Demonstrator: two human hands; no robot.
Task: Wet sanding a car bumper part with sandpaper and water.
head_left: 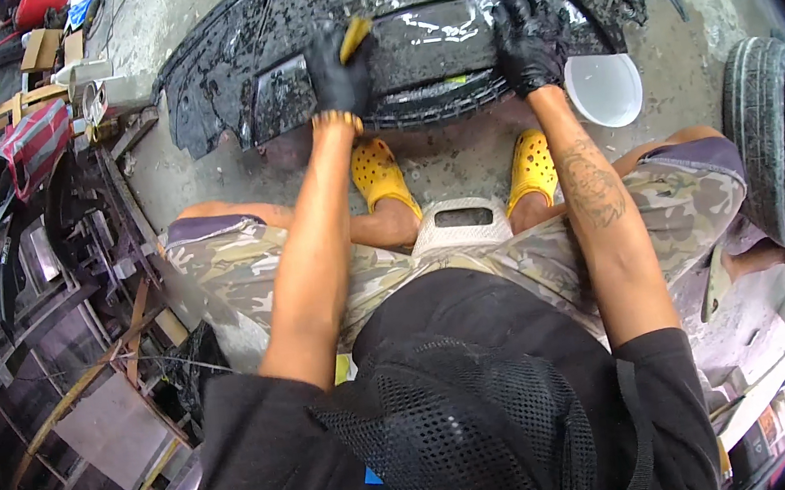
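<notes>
A wet black car bumper (445, 26) lies across the floor in front of me, beaded with water and shiny in places. My left hand (339, 72), in a black glove and blurred by motion, is closed around a yellow sponge-like pad (355, 38) over the bumper's left part. The pad's far side is hidden by the fingers. On the right part of the bumper rests my right hand (529, 41), also black-gloved, its fingers spread on the surface and nothing held. Beneath the near edge, a tyre (440, 107) shows under the bumper.
Beside my right hand is a white round tub (604, 90). Another tyre (762, 135) stands at the right. Parts and wooden frames crowd the left, with a red-and-grey striped cloth (34, 155). My yellow clogs (380, 174) flank a white plastic stool (461, 223) under me.
</notes>
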